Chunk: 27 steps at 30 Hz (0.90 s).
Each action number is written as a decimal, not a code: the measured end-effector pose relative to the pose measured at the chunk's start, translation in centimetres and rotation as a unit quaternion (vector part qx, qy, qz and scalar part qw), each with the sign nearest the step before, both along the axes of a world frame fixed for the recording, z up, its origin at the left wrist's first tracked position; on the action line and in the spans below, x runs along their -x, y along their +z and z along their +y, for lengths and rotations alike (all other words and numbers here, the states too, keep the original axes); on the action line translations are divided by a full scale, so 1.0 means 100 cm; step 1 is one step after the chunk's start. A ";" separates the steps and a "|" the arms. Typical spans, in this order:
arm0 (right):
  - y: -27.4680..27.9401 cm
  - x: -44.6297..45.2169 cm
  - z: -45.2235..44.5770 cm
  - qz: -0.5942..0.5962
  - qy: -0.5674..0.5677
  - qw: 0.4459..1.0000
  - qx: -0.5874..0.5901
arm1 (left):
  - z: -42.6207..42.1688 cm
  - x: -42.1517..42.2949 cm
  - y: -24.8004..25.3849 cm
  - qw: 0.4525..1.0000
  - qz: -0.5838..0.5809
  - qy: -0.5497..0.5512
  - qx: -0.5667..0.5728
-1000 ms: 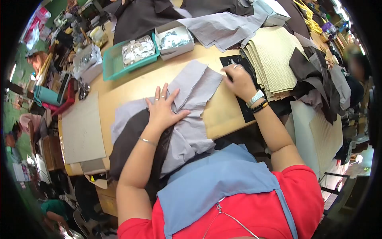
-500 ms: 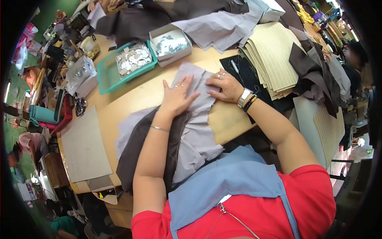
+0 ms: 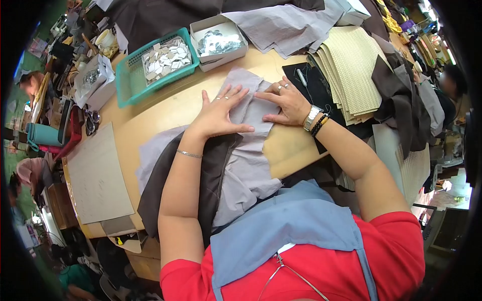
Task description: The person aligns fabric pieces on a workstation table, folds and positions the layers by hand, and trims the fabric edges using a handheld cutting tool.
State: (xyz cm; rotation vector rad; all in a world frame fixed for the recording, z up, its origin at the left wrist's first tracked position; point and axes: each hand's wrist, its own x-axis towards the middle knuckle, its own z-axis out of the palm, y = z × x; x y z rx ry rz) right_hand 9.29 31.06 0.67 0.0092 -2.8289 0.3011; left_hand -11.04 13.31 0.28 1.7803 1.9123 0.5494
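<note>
A light grey-lilac cloth point(image 3: 248, 173) lies creased over the near edge of the wooden table, and a dark brown cloth point(image 3: 163, 188) with a seam is beside it under my left forearm. My left hand point(image 3: 217, 111) rests flat on the grey cloth, its fingers spread and its thumb pointing right. On the cloth's right border is my right hand point(image 3: 287, 104), thumb and forefinger stretched toward the left hand, the other fingers partly bent. Neither hand grips anything that I can see.
Beyond the hands stand a teal basket point(image 3: 131, 95) with small pale pieces and a white box point(image 3: 221, 62) of shiny discs. A stack of cream textured sheets point(image 3: 351, 70) sits right, beside a black mat point(image 3: 321, 93). Scissors point(image 3: 92, 120) and a grey board point(image 3: 100, 175) lie left.
My left hand has spread its thumb and fingers wider. My right hand's fingers have stretched out leftward, closer to the left hand. The view has shifted slightly; the cloth stays in place.
</note>
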 end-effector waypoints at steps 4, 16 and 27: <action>-0.005 0.000 0.001 0.003 -0.002 1.000 -0.025 | -0.001 0.000 0.002 1.000 0.005 -0.006 -0.010; -0.006 -0.001 0.002 -0.003 -0.015 1.000 -0.007 | -0.001 -0.002 0.002 1.000 0.026 -0.008 -0.014; -0.006 0.000 0.001 -0.002 -0.021 1.000 0.010 | -0.002 -0.007 0.003 0.997 0.059 0.007 -0.044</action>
